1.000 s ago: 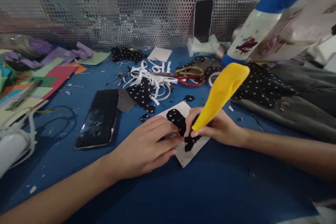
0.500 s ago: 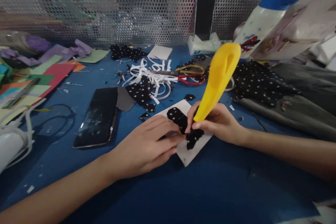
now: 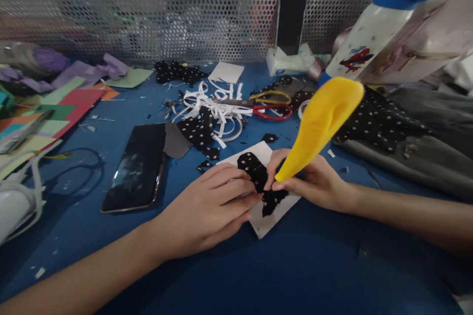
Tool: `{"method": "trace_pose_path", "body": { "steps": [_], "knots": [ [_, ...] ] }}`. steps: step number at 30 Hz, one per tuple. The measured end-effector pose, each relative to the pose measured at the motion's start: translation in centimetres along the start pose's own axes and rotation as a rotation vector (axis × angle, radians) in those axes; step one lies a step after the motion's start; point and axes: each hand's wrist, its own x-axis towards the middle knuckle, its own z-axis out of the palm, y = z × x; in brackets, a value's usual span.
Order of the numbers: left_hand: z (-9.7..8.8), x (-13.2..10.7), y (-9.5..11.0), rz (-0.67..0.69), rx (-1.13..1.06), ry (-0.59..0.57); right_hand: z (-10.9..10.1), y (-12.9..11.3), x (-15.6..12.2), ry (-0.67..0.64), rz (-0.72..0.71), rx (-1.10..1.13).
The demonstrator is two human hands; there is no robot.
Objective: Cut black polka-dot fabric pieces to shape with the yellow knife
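My right hand point(image 3: 314, 179) grips a yellow tapered tool point(image 3: 321, 125) between thumb and fingers. Its broad, hollowed end slants up to the right, and its narrow end points down at the work; the tip is hidden by my fingers. Under both hands lies a small white board point(image 3: 260, 229), bearing a cut piece of black polka-dot fabric point(image 3: 252, 166). My left hand point(image 3: 212, 206) is palm down with fingers loosely stretched, not wrapped round anything. Its fingertips rest at the fabric and board beside my right fingertips. What lies beneath them is hidden.
Behind the board, scissors point(image 3: 271, 103) lie on curled white strips point(image 3: 212, 101) with fabric scraps. A phone point(image 3: 135, 167) lies left; another phone point(image 3: 291, 22) stands at the back. Coloured papers point(image 3: 76, 108) lie far left. A bottle point(image 3: 373, 34) leans above dotted cloth point(image 3: 388, 125) at right.
The broad end of the yellow tool has tilted down and to the right. My right hand has shifted slightly lower. My left hand stays at the fabric; the view has moved a little.
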Motion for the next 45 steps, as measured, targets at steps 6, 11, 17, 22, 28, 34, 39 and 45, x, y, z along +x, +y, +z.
{"method": "trace_pose_path", "body": {
  "steps": [6,11,17,22,28,34,39,45],
  "knots": [
    [0.0,-0.1,0.0,0.013,0.049,0.057,-0.6,0.1,0.4,-0.114,-0.105,-0.1],
    [-0.3,0.0,0.2,-0.002,0.036,0.075,-0.5,0.4,0.1,0.073,0.011,0.044],
    [-0.3,0.0,0.1,0.001,0.053,0.073,-0.5,0.8,-0.1,0.178,0.029,0.104],
    [-0.3,-0.1,0.1,0.015,0.061,0.07,-0.6,0.6,0.0,0.053,-0.01,0.002],
    [-0.4,-0.2,0.2,0.02,0.099,0.124,-1.1,0.6,0.2,-0.025,-0.05,-0.052],
    [-0.9,-0.7,0.3,0.05,0.131,0.219,-1.0,0.8,0.4,-0.028,-0.008,0.008],
    [-1.0,-0.7,0.1,0.035,0.144,0.253,-1.2,1.0,0.2,0.015,0.0,0.093],
    [-0.9,-0.7,0.1,0.009,0.225,0.269,-1.4,1.0,0.4,0.23,-0.045,0.086]
  ]
}}
